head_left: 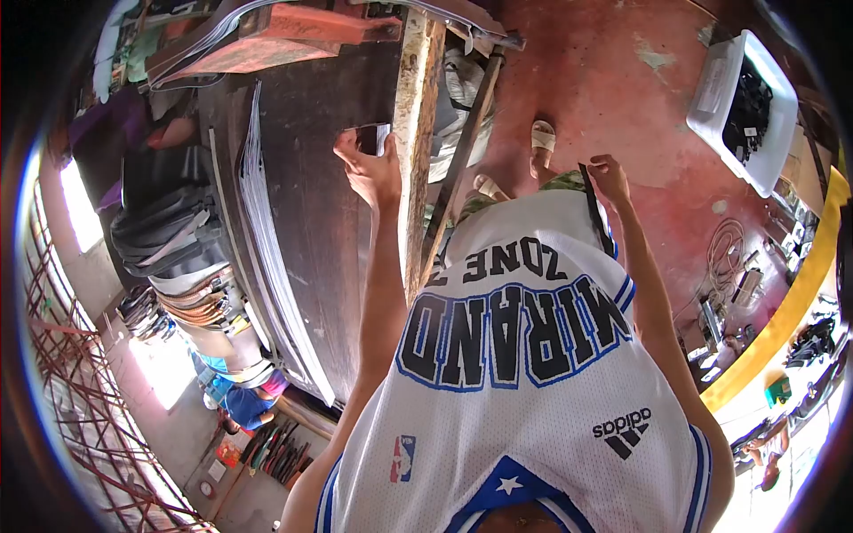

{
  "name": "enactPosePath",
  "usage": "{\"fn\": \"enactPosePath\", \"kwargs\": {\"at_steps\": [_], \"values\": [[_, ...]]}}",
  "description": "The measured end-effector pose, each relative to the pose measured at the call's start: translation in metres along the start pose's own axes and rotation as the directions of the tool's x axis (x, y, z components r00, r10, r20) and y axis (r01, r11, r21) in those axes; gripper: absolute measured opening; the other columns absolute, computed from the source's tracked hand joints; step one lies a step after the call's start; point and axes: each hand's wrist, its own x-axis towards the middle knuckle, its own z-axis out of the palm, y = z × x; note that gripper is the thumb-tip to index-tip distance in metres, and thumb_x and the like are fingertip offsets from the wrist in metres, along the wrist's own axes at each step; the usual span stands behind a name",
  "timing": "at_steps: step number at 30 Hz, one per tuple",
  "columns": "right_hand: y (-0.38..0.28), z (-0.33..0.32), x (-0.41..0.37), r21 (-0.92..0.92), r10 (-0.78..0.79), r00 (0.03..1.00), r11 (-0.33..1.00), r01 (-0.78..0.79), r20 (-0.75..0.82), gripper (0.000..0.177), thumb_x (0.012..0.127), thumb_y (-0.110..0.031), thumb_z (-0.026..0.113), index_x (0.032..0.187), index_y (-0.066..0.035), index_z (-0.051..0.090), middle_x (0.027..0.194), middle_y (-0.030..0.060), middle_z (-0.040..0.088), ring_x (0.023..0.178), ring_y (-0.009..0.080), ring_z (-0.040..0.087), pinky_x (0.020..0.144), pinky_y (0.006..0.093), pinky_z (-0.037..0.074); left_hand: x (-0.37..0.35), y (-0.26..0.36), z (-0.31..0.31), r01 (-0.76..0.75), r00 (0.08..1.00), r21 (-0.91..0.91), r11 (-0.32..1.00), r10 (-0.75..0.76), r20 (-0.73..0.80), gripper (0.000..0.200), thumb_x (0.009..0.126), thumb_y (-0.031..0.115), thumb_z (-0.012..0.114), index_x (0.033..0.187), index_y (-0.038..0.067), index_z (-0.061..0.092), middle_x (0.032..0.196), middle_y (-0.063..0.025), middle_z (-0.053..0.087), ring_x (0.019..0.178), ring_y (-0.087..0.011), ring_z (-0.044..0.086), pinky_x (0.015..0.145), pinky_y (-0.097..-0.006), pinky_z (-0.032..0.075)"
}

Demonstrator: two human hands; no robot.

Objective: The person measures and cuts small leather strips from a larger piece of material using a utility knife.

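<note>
On the left, my left hand (pixel 371 173) is above the dark wooden tabletop, its fingers and thumb closed around a small flat piece (pixel 370 139) with a dark part and a whitish edge. My right hand (pixel 611 180) hangs beside my right thigh with its fingers curled. A narrow black strip (pixel 596 202) runs close to those fingers, along my white jersey. Whether the fingers grip the strip or something small is hidden.
The dark table (pixel 311 204) has a pale wooden edge and bears a stack of thin sheets (pixel 258 195). A reddish piece (pixel 284 40) lies at its far end. Black padded items (pixel 169 209) are piled beyond. A white bin (pixel 711 89) and coiled cable (pixel 726 253) are on the red floor.
</note>
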Motion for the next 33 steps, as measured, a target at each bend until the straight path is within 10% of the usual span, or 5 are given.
{"fn": "enactPosePath", "kwargs": {"at_steps": [11,26,33], "values": [[0.024,0.006,-0.009,-0.045,0.084,0.994,0.996,-0.081,0.069,0.035,0.081,-0.029,0.069,0.107,-0.007,0.069,0.098,0.0151,0.071,0.093,0.0269,0.069,0.081,0.0377,0.052,0.001,-0.008,0.005,-0.001,1.000,-0.058,0.998,0.001,0.007,0.019,0.075,0.008,0.077,0.089,0.006,0.065,0.090,-0.0127,0.070,0.082,-0.0336,0.067,0.072,-0.0408,0.052],[0.012,-0.001,0.021,-0.130,0.007,0.991,0.991,0.011,0.137,0.027,0.084,-0.021,0.068,0.106,-0.006,0.068,0.086,0.0117,0.071,0.080,0.0185,0.068,0.072,0.0341,0.053,-0.002,-0.004,0.008,0.119,0.993,-0.057,0.991,-0.119,0.005,0.027,0.073,0.011,0.079,0.095,0.010,0.063,0.098,-0.0088,0.071,0.088,-0.0321,0.069,0.075,-0.0387,0.054],[-0.116,0.007,0.018,-0.061,-0.497,0.862,0.862,0.504,0.102,0.016,0.089,-0.009,0.063,0.104,-0.003,0.066,0.093,0.0124,0.069,0.083,0.0209,0.068,0.069,0.0314,0.053,-0.006,0.000,-0.018,-0.044,0.997,0.024,0.999,0.046,-0.059,0.037,0.075,0.020,0.081,0.105,0.008,0.063,0.107,-0.0099,0.070,0.100,-0.0317,0.067,0.083,-0.0399,0.053]]}}
